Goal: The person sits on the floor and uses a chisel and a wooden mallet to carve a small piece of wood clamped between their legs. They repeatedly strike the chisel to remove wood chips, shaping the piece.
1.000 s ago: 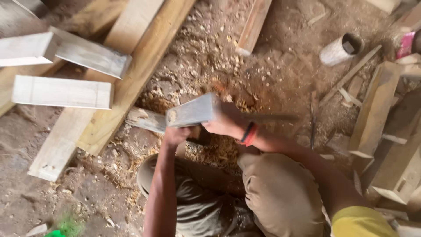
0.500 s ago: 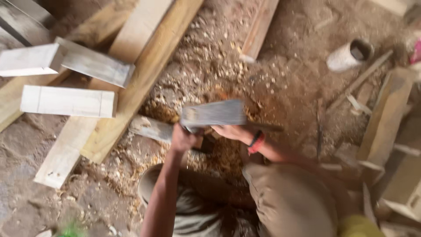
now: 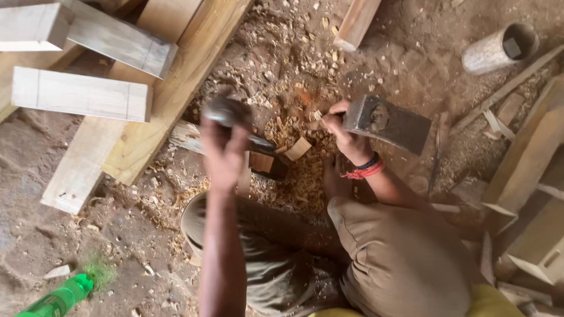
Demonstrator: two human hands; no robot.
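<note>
Hatchet (image 3: 388, 122) swung out to the right, right hand (image 3: 346, 135) fingers clenched on it, left hand (image 3: 224, 149) fingers wrapped around blurred tool (image 3: 226, 111).

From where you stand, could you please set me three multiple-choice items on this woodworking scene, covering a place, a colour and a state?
1. Where does the green plastic bottle lie?
A. bottom-left on the dirt floor
B. on the planks
C. beside the grey hollow cylinder

2. What colour is the band on the right hand's wrist?
A. blue
B. red and black
C. white

3. What does the right hand hold?
A. nothing
B. a saw
C. a metal axe head

Answers: 1 A, it lies in the lower-left corner; 2 B, red cord beside a black band; 3 C, fingers grip the head's edge.
</note>
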